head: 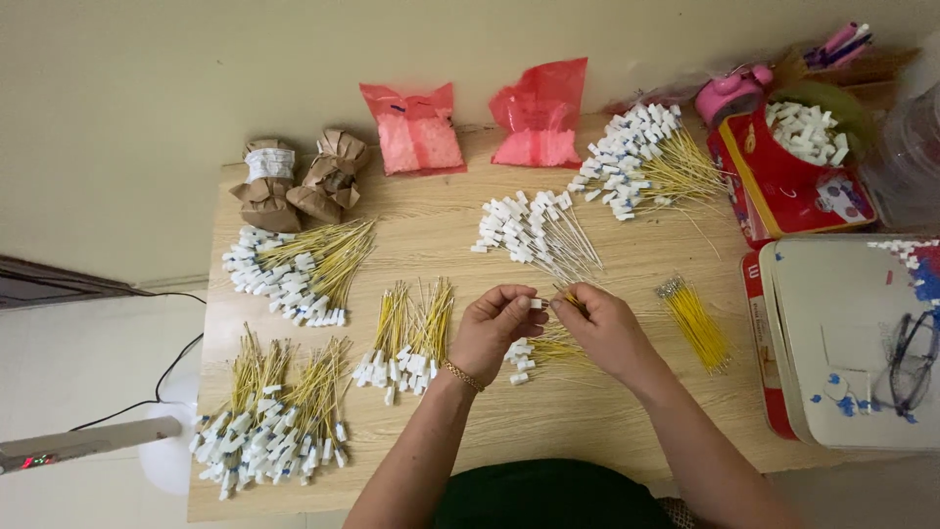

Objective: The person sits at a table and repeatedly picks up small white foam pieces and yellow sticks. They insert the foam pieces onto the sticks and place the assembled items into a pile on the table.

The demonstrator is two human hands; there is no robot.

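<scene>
Hands meet over the middle of the wooden table (627, 411). From where I watch, my left hand (493, 328) pinches a small white connector (535, 304) between thumb and fingertips, and my right hand (602, 323) is closed on the end of a yellow wire (568, 297), right up against the connector. I cannot tell whether wire and connector are already joined.

Just below the hands lies a small bunch of finished wires (539, 351), white ends pointing left. To the right, apart from the hands, sits a bundle of bare yellow wires (695, 323). Left of the left hand lie two bunches (411, 338) of capped wires, and more heaps fill the table's left side (274, 426).

Behind, near the wall, I see two red plastic bags (416, 132), two brown paper bundles (299, 181), and a red tin (793, 176) with white connectors. A white tray (842, 343) with glasses (913, 358) sits at far right.
</scene>
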